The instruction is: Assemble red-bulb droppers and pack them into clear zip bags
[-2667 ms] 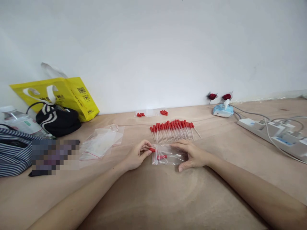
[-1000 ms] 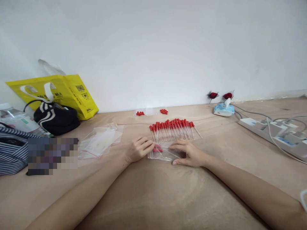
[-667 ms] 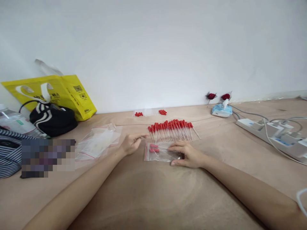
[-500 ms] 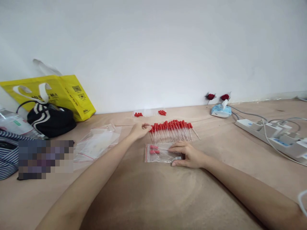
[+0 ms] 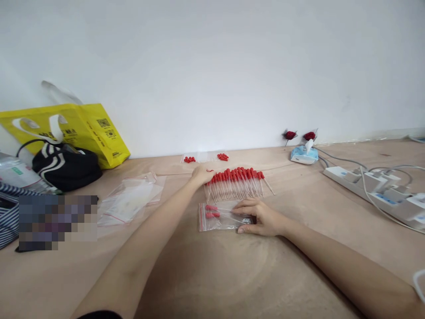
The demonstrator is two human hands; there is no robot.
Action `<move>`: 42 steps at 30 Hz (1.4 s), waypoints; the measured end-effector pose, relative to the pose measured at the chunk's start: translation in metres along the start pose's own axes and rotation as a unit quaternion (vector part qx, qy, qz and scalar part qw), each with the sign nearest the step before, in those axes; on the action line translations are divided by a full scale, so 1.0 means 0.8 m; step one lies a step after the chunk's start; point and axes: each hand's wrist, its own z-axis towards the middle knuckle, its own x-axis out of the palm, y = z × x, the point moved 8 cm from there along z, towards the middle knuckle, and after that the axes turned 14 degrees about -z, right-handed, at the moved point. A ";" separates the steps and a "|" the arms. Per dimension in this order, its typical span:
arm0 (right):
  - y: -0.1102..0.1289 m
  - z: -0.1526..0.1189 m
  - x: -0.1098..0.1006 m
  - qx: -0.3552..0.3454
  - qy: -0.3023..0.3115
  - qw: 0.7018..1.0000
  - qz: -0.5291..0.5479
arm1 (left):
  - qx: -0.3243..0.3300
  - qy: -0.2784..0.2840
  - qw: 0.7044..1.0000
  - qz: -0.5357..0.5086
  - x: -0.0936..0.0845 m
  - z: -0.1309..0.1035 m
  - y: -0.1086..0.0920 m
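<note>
A row of thin pale sticks with red heads (image 5: 237,175) lies side by side across the middle of the table. At the row's left end is my left hand (image 5: 202,175), fingers closed around a red head, its fingertips partly hidden. Nearer to me lies a clear zip-lock bag (image 5: 226,223) with two red-headed sticks (image 5: 212,215) inside. My right hand (image 5: 260,217) holds that bag by its right end, fingers on top and thumb at the near edge.
More bagged red-headed pieces (image 5: 190,159) lie by the wall. Flat clear bags (image 5: 128,199) are at left, near a yellow bag (image 5: 106,141) and black pouch (image 5: 68,166). At right are a tissue pack (image 5: 303,155), dark red flowers (image 5: 309,135) and a power strip (image 5: 358,186) with cables.
My left hand has moved slightly right and up, over the heads at the row's left end. My right hand stays on the zip-lock bag. The view has shifted a little.
</note>
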 end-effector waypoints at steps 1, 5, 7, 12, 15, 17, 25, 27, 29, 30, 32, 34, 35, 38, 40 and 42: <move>0.000 0.000 0.000 0.000 0.000 1.000 0.001 | 0.001 0.002 1.000 -0.029 -0.005 -0.003 -0.003; 0.000 0.000 -0.001 0.003 -0.003 1.000 -0.003 | 0.017 -0.004 0.987 -0.160 -0.041 -0.031 -0.016; 0.000 0.000 -0.001 0.003 -0.004 1.000 -0.006 | 0.023 -0.022 0.976 -0.217 -0.067 -0.055 -0.013; -0.003 -0.001 0.002 0.011 0.002 1.000 -0.008 | 0.010 -0.074 0.932 -0.355 -0.120 -0.122 0.026; -0.004 -0.002 0.004 0.014 0.004 1.000 -0.010 | -0.002 -0.098 0.918 -0.385 -0.133 -0.146 0.051; -0.004 -0.002 0.003 0.013 0.002 1.000 -0.008 | 0.000 -0.116 0.912 -0.394 -0.136 -0.154 0.061; -0.003 -0.002 0.002 0.010 0.003 1.000 -0.004 | 0.009 -0.106 0.904 -0.415 -0.117 -0.157 0.061; -0.003 -0.002 0.002 0.009 0.004 1.000 -0.002 | 0.018 -0.111 0.904 -0.413 -0.118 -0.159 0.060; -0.003 -0.002 0.002 0.010 0.003 1.000 -0.003 | 0.029 -0.126 0.901 -0.415 -0.124 -0.161 0.062; -0.003 -0.002 0.002 0.012 0.003 1.000 -0.004 | 0.032 -0.135 0.898 -0.417 -0.128 -0.161 0.065; -0.003 -0.002 0.003 0.012 0.004 1.000 -0.005 | 0.032 -0.149 0.895 -0.419 -0.134 -0.162 0.070; -0.004 -0.002 0.003 0.012 0.005 1.000 -0.005 | 0.028 -0.154 0.897 -0.414 -0.138 -0.162 0.074; -0.004 -0.002 0.003 0.012 0.005 1.000 -0.005 | 0.027 -0.154 0.898 -0.410 -0.138 -0.162 0.074; -0.005 -0.003 0.004 0.010 0.003 1.000 -0.006 | 0.036 -0.143 0.905 -0.400 -0.133 -0.165 0.069; -0.005 -0.003 0.005 0.009 0.002 1.000 -0.007 | 0.039 -0.127 0.911 -0.390 -0.126 -0.167 0.064; -0.005 -0.003 0.005 0.009 0.000 1.000 -0.005 | 0.036 -0.107 0.917 -0.383 -0.118 -0.169 0.061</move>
